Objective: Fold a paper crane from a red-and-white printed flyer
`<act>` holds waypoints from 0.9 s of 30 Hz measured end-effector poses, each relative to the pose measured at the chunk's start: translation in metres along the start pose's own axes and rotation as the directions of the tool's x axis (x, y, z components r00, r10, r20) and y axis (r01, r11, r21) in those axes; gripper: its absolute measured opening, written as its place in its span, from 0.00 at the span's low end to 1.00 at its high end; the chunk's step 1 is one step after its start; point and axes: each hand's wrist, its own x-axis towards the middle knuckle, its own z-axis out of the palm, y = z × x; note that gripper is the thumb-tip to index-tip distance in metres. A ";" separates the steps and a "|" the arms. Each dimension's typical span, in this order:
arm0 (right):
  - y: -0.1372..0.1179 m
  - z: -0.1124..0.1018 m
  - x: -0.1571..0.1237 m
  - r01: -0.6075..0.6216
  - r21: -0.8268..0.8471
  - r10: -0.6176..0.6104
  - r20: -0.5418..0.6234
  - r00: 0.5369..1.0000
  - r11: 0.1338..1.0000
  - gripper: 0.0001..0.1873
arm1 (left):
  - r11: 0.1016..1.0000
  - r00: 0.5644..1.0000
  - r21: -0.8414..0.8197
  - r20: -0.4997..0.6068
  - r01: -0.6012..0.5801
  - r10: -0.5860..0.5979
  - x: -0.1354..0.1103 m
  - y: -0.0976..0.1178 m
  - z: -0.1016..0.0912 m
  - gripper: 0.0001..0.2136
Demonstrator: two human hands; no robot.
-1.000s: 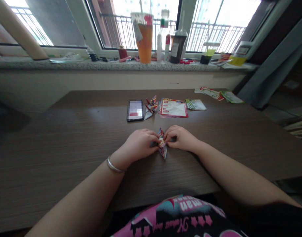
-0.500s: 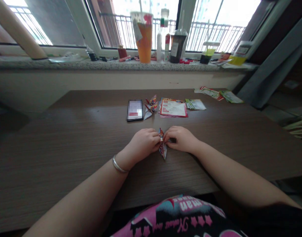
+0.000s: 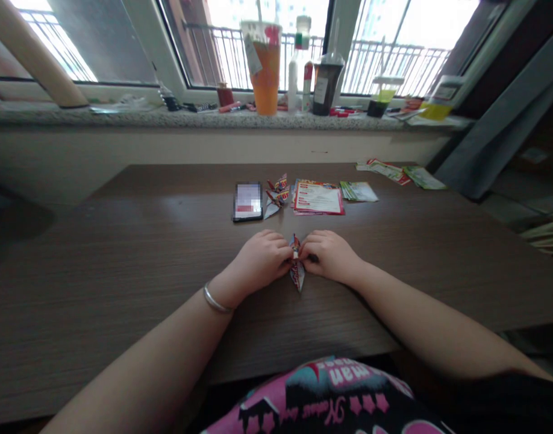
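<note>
Folded paper is pinched mid-length by left hand and right hand, each grip closed on it; beyond, stacked cards lie on the surface.

I see room to pass over the brown tabletop outside the left hand and the right hand. Between them, folded paper plugs the gap; farther off, a phone, paper pieces and printed cards obstruct.
</note>
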 end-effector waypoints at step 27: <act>0.009 0.011 0.002 -0.082 0.281 0.097 -0.040 0.994 0.956 0.04 | 0.905 0.972 -0.367 -0.010 0.215 -0.236 -0.004 -0.013 0.019 0.08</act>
